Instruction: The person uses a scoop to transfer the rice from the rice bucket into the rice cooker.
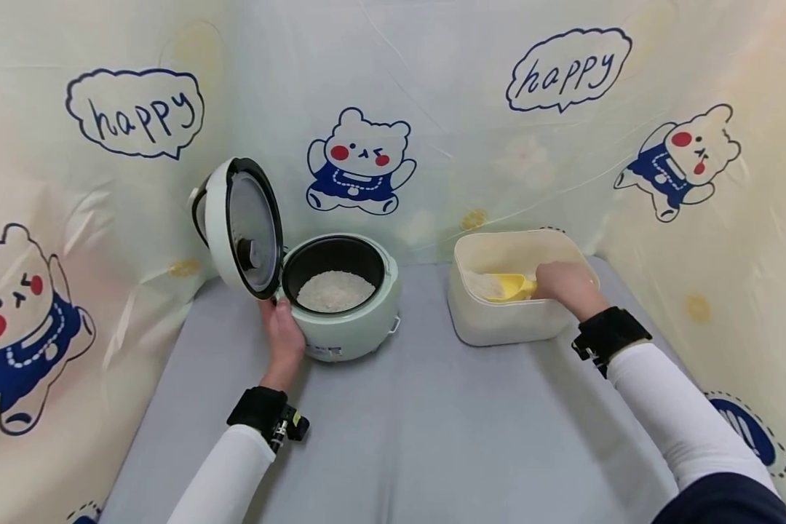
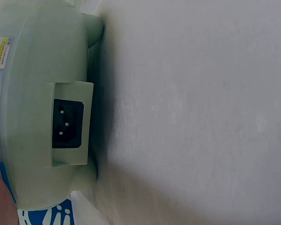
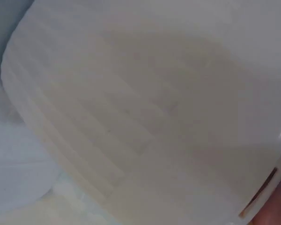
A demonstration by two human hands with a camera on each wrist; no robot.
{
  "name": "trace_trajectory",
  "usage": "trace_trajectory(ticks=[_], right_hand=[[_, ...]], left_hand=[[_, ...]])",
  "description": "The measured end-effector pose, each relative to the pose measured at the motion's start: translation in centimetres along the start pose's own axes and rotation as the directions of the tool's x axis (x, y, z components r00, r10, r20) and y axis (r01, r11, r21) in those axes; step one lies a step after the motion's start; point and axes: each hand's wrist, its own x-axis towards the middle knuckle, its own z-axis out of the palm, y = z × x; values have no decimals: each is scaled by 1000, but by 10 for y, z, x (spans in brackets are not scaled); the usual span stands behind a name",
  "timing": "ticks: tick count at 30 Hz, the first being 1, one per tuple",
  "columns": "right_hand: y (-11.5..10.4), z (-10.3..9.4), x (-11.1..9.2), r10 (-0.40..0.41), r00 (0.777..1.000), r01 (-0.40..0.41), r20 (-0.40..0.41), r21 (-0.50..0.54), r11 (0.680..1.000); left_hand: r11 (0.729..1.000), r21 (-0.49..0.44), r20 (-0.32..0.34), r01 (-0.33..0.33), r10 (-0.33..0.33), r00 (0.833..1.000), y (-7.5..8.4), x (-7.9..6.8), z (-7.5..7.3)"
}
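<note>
A pale green rice cooker (image 1: pixel 350 338) stands with its lid (image 1: pixel 254 229) raised on the left. White rice (image 1: pixel 336 291) lies in its dark inner pot. My left hand (image 1: pixel 283 338) rests against the cooker's left side below the lid; its fingertips are partly hidden. The left wrist view shows the cooker's power socket (image 2: pixel 68 123) close up. My right hand (image 1: pixel 568 285) reaches into a cream-coloured bin (image 1: pixel 498 324) and grips a yellow scoop (image 1: pixel 516 287) by its handle. Rice (image 1: pixel 481 284) lies beside the scoop. In the right wrist view the bin's ribbed wall (image 3: pixel 98 122) fills most of the picture.
Both vessels stand on a grey table (image 1: pixel 432 437), the bin to the right of the cooker with a gap between them. A printed curtain (image 1: pixel 458 167) with bear drawings hangs close behind and along both sides.
</note>
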Motion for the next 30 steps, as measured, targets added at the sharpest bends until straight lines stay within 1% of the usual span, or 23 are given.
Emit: trace_trajectory(ticks=[3, 6, 10, 12, 14, 19, 21, 22, 24, 25, 30], right_hand=[[0, 0, 2, 7, 1000, -6, -29, 16, 1000], [-1, -2, 6, 17, 997, -14, -70, 40, 999], [2, -4, 8, 44, 996, -40, -82, 51, 998], [5, -4, 7, 54, 995, -49, -79, 61, 997], [6, -1, 6, 40, 997, -34, -73, 81, 996], [8, 6, 4, -44, 996, 54, -72, 141, 989], [8, 8, 4, -49, 996, 61, -76, 157, 986], [9, 9, 4, -52, 995, 65, -81, 164, 984], [10, 10, 5, -54, 996, 66, -77, 162, 984], [10, 11, 5, -56, 996, 66, -68, 162, 985], [12, 15, 6, -59, 998, 64, -34, 170, 983]], left_hand=[[1000, -13, -17, -19, 19, 1000, 1, 0, -1], [999, -10, -36, -39, 39, 999, -10, 8, -2], [1000, 8, -21, -28, 29, 999, -27, 23, 1], [1000, 3, -9, -27, 27, 1000, -26, 26, 3], [999, -14, -6, -29, 29, 1000, -23, 24, 4], [999, -27, -17, -27, 26, 1000, -3, 13, 5], [999, -26, -19, -18, 18, 1000, 3, 10, 6], [1000, -24, -19, -15, 15, 1000, 3, 9, 6], [999, -35, -21, -11, 10, 1000, 2, 6, 7], [999, -42, -22, -10, 10, 1000, -1, 6, 6], [999, -44, -36, -14, 13, 999, -27, 5, 4]])
